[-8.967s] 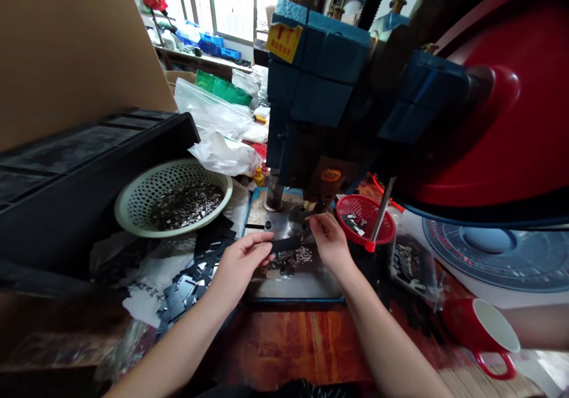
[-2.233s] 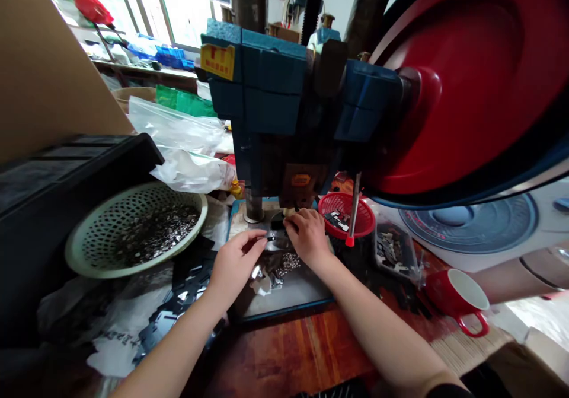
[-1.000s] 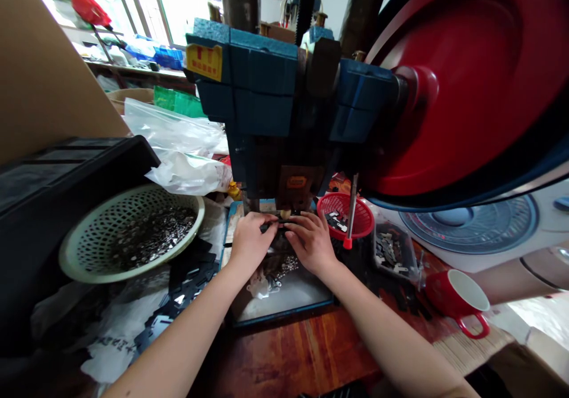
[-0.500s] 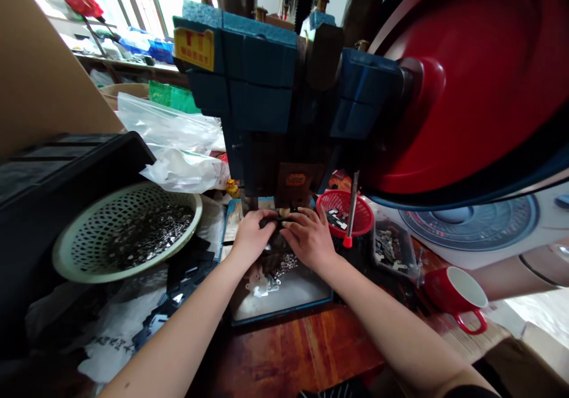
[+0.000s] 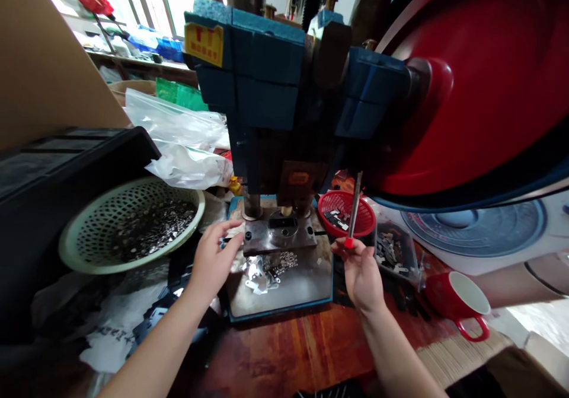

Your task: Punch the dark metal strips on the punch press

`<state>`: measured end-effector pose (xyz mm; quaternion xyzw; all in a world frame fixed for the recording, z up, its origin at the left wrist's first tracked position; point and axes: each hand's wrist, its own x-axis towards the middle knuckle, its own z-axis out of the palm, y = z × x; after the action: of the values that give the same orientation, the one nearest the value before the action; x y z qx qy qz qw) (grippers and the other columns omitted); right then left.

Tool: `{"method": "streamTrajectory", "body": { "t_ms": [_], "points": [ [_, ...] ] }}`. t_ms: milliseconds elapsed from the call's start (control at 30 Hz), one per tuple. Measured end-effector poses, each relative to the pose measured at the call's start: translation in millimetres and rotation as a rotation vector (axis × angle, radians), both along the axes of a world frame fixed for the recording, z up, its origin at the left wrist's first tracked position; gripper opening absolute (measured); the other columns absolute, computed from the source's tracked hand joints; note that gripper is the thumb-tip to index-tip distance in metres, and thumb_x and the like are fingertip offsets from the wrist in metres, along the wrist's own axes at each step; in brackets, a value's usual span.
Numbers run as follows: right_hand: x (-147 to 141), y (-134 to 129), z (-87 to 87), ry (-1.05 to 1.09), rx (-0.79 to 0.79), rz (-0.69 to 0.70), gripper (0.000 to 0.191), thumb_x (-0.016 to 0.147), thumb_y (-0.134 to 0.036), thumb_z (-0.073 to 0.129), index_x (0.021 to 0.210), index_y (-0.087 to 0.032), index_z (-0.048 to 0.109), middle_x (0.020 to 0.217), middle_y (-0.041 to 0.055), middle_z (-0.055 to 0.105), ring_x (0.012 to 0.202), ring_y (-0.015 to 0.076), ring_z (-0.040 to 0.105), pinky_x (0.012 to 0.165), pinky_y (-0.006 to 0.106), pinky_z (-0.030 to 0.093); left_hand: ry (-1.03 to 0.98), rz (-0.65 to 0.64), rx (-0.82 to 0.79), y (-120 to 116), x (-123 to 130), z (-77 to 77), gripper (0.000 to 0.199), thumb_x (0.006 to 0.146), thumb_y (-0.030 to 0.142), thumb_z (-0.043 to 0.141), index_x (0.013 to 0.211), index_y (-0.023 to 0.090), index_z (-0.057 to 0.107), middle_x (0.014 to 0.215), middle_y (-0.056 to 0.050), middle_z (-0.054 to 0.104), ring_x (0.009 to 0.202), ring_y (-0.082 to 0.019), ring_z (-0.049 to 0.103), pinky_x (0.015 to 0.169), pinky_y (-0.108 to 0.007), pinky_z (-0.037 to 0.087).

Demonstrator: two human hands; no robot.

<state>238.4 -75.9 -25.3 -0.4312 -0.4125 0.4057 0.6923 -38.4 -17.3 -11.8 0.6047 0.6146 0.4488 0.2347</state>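
Note:
My left hand (image 5: 217, 258) is beside the left end of the metal die block (image 5: 281, 236), fingers apart, with nothing clearly in it. On the right, my right hand (image 5: 361, 267) is palm up, its fingers curled round the red tip of the metal lever (image 5: 354, 214). The die block sits under the blue press (image 5: 267, 83), with a dark recess on top. In front of it, small metal plates (image 5: 258, 276) and a heap of tiny metal parts (image 5: 287, 260) lie on the steel base plate (image 5: 302, 291).
A pale green basket (image 5: 73, 238) of small metal pieces stands left. At right are a red basket (image 5: 371, 220), a clear box (image 5: 411, 261) of parts and a red mug (image 5: 444, 294). The large red flywheel (image 5: 480, 72) overhangs the right side.
Both hands have come away from the die block, the left moving left and the right moving right to the lever's red tip. The block's top is now uncovered.

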Motion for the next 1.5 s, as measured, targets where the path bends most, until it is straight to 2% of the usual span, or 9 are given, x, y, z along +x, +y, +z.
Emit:
{"method": "streamTrajectory", "body": {
  "t_ms": [233,333,467,700,933,1167,1233,1400,1500],
  "points": [
    [-2.5,13.4,-8.4,-0.054,-0.038,-0.027,0.037,0.080,-0.057,0.053,0.082,-0.021,0.060,0.078,0.0014,0.064,0.075,0.0170,0.060,0.075,0.033,0.046,0.213,0.039,-0.093,-44.5,-67.3,-24.7,0.038,0.079,0.051,0.049,0.101,0.024,0.064,0.105,-0.005,0.062,0.096,-0.022,0.058,0.079,-0.031,0.047],
    [-7.3,15.8,-15.8,-0.032,-0.099,-0.022,0.052,0.083,-0.067,0.036,0.081,-0.020,0.058,0.070,0.0019,0.059,0.066,0.0169,0.058,0.064,0.031,0.047,0.401,-0.119,-0.134,-63.9,-95.6,-39.1,0.038,0.078,0.052,0.051,0.104,0.027,0.064,0.109,-0.004,0.063,0.103,-0.024,0.057,0.091,-0.035,0.043],
    [-19.6,35.7,-7.6,-0.330,-0.201,-0.026,0.044,0.079,-0.060,0.049,0.083,-0.018,0.060,0.065,0.0019,0.059,0.060,0.0162,0.054,0.057,0.028,0.043,0.608,-0.303,-0.197,-85.1,-117.6,-60.5,0.053,0.072,0.054,0.059,0.120,0.031,0.057,0.125,-0.006,0.056,0.112,-0.028,0.053,0.096,-0.040,0.040],
    [-40.2,86.3,12.1,-0.946,-0.133,0.083,0.039,0.076,-0.051,0.056,0.094,-0.017,0.064,0.084,0.0063,0.066,0.077,0.0207,0.059,0.070,0.032,0.043,0.714,-0.252,-0.289,-92.6,-104.8,-51.4,0.048,0.075,0.043,0.056,0.119,0.024,0.058,0.109,-0.009,0.059,0.102,-0.027,0.054,0.090,-0.039,0.041],
    [-11.8,78.1,6.5,-0.577,-0.209,-0.095,0.031,0.070,-0.048,0.061,0.075,-0.018,0.058,0.056,-0.0026,0.054,0.048,0.0134,0.048,0.048,0.025,0.036,0.690,-0.283,-0.295,-88.6,-98.0,-42.3,0.043,0.076,0.049,0.054,0.111,0.025,0.059,0.106,-0.008,0.056,0.101,-0.027,0.052,0.089,-0.039,0.039],
    [33.7,32.6,3.2,-0.495,-0.208,-0.334,0.042,0.072,-0.044,0.062,0.104,-0.017,0.058,0.074,0.0023,0.064,0.064,0.0173,0.057,0.061,0.030,0.044,0.679,-0.340,-0.276,-76.1,-92.9,-47.0,0.033,0.071,0.050,0.058,0.091,0.024,0.064,0.103,-0.007,0.056,0.096,-0.026,0.053,0.086,-0.037,0.040],
    [20.0,13.8,1.8,-0.627,-0.251,-0.279,0.035,0.075,-0.042,0.061,0.100,-0.018,0.062,0.083,0.0061,0.067,0.076,0.0216,0.060,0.071,0.034,0.045,0.669,-0.355,-0.293,-74.2,-92.2,-44.9,0.029,0.071,0.049,0.057,0.082,0.023,0.063,0.096,-0.006,0.058,0.091,-0.025,0.055,0.083,-0.036,0.040],
    [-33.4,-14.2,-1.3,-1.033,-0.097,0.203,0.021,0.086,-0.035,0.051,0.088,-0.024,0.069,0.089,0.0059,0.068,0.087,0.0238,0.058,0.081,0.038,0.043,0.581,-0.341,-0.388,-77.6,-91.4,-39.1,0.025,0.077,0.047,0.050,0.076,0.024,0.061,0.077,-0.002,0.065,0.075,-0.022,0.060,0.067,-0.030,0.042],
    [-49.2,-11.2,-2.2,-1.257,-0.047,0.235,0.022,0.089,-0.030,0.048,0.090,-0.025,0.069,0.089,0.0054,0.066,0.089,0.0228,0.056,0.083,0.037,0.042,0.450,-0.186,-0.372,-81.4,-91.8,-36.0,0.029,0.076,0.049,0.051,0.088,0.026,0.065,0.087,-0.002,0.069,0.081,-0.023,0.063,0.072,-0.030,0.045]
  ]
}}
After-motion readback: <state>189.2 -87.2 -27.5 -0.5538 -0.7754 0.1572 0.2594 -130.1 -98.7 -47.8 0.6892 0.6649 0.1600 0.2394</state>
